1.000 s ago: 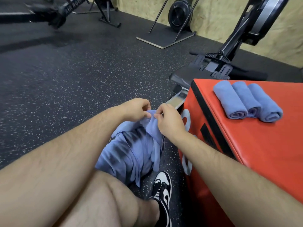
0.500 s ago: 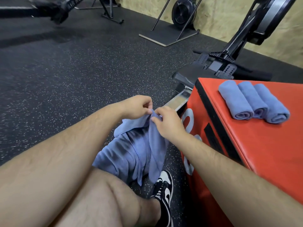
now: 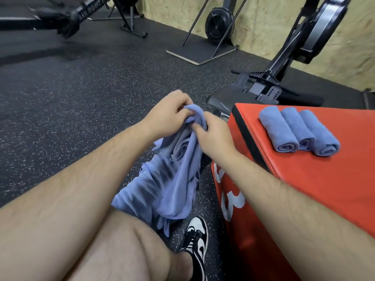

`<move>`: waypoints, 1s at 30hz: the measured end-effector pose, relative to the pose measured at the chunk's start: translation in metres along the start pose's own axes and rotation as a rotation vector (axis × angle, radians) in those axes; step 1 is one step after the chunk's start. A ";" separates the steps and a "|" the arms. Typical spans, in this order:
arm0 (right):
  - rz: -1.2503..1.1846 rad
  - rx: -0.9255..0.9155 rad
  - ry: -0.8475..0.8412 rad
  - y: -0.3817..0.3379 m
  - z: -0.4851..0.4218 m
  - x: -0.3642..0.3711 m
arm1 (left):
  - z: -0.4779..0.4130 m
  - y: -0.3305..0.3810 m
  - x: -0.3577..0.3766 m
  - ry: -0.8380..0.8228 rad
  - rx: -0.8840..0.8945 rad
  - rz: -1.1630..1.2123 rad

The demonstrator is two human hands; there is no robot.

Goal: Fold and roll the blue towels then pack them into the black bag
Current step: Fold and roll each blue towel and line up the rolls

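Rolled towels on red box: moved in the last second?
No. The three rolled towels sit in the same spot near the far corner of the red box.

The loose blue towel (image 3: 178,179) and the three rolled towels (image 3: 296,128) near the far edge of the red box (image 3: 324,189) were seen as soft, matt cloth. The box was covered in a smooth, faintly glossy, vinyl-like skin; the floor (image 3: 81,94) was shown as matt, speckled rubber.

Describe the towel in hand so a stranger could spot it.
Find the big red box on the right, with three rolled towels on top. Just left of it, the left hand and right hand grip the loose towel: the only one unrolled, hanging crumpled.
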State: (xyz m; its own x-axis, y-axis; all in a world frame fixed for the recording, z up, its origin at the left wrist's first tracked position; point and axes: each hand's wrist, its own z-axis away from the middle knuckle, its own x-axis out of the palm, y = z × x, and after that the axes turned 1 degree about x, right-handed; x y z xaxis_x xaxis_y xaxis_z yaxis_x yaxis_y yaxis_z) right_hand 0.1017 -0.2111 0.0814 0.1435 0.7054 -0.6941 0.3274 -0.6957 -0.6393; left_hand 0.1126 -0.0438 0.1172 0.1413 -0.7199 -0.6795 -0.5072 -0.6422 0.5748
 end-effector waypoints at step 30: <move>-0.381 0.438 0.278 0.165 0.209 -0.410 | -0.058 0.368 0.238 -0.645 0.383 0.397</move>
State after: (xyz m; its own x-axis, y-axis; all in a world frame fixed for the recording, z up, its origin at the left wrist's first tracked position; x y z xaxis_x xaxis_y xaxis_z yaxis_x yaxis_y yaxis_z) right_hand -0.0982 -0.6435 0.1920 0.3486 0.8820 -0.3171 0.0004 -0.3385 -0.9410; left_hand 0.0089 -0.4662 0.1931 -0.5611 -0.5073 -0.6541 -0.6865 -0.1563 0.7102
